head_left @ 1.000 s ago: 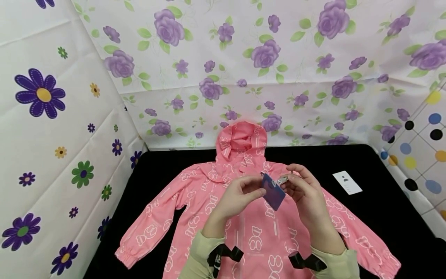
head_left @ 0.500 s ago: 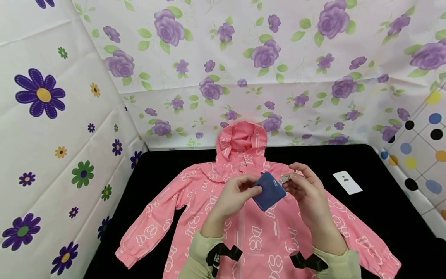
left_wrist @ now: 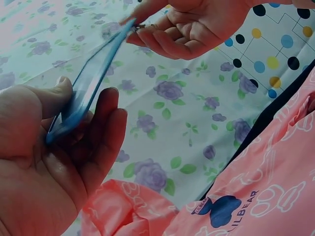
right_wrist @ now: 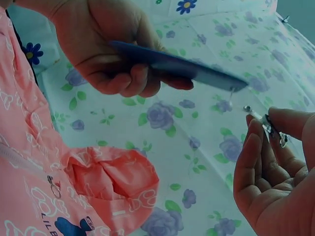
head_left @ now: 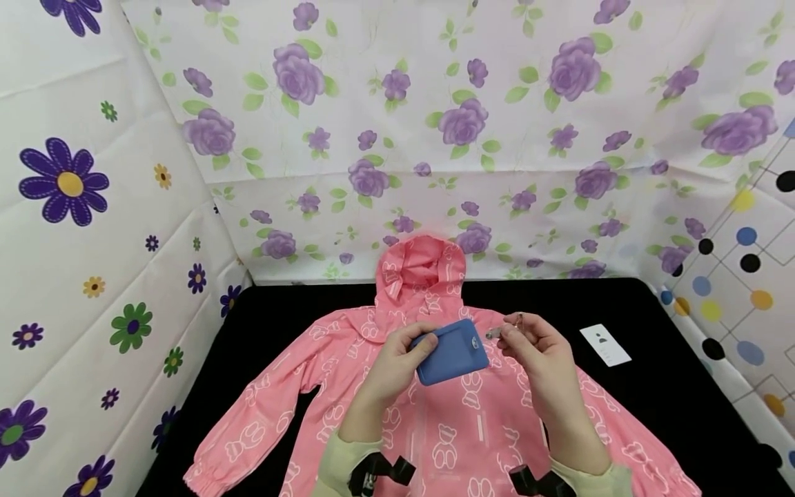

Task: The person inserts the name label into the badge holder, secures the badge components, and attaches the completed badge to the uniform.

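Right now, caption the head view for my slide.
Left hand holds blue card holder, right hand pinches metal clip, above pink hooded jacket.

Before me a jacket [head_left: 444, 421] lies spread on the surface [head_left: 528, 295], a card [head_left: 605, 346] sits apart to my right, and flowered cloth [head_left: 348, 152] rises behind both.

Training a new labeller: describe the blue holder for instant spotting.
Find the pink jacket on the black table. Over its chest in the head view, the left hand holds the blue holder, a flat rounded rectangle. Unlike the white card lying at right, it is blue and held up.
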The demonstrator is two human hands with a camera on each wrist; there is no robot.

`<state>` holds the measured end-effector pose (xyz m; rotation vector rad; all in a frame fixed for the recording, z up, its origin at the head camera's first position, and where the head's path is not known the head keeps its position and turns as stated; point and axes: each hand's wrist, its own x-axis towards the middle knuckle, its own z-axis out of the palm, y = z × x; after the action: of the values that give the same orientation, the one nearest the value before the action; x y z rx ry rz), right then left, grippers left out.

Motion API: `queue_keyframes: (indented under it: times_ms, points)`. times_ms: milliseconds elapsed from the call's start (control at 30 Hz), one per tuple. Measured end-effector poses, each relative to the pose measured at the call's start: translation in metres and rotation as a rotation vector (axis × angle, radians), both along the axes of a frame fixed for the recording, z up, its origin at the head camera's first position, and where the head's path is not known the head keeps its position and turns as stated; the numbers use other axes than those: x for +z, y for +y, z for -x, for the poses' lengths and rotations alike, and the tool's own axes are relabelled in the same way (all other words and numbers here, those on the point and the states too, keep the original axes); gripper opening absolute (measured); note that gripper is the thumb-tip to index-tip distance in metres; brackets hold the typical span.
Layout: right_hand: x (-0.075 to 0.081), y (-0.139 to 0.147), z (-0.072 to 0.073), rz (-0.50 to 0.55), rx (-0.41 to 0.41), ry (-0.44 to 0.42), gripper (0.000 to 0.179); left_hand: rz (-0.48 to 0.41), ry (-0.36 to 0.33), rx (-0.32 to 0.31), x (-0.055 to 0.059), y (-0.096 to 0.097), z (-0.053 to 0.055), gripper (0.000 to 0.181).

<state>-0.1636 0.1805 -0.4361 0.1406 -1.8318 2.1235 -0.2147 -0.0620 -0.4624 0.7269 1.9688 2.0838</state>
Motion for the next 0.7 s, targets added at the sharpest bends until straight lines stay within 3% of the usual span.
queue_keyframes:
  times_ms: [133,467,700]
  points:
    - [-0.001,-0.0001,-0.0002,-0.012,-0.04,0.012,0.019,-0.011,0.0,-0.004,-0.0001,-0.0007,-0.0006,0.028]
    - [-0.0029,-0.0005,-0.0039,-0.034,-0.011,-0.01,0.012,0.007,-0.029,0.027,-0.0054,-0.0032,-0.0017,0.026]
    - [-0.0016,0.0012,-0.0028,-0.065,-0.022,-0.011,0.011,-0.013,-0.035,0.027,-0.0025,-0.0017,-0.0004,0.027]
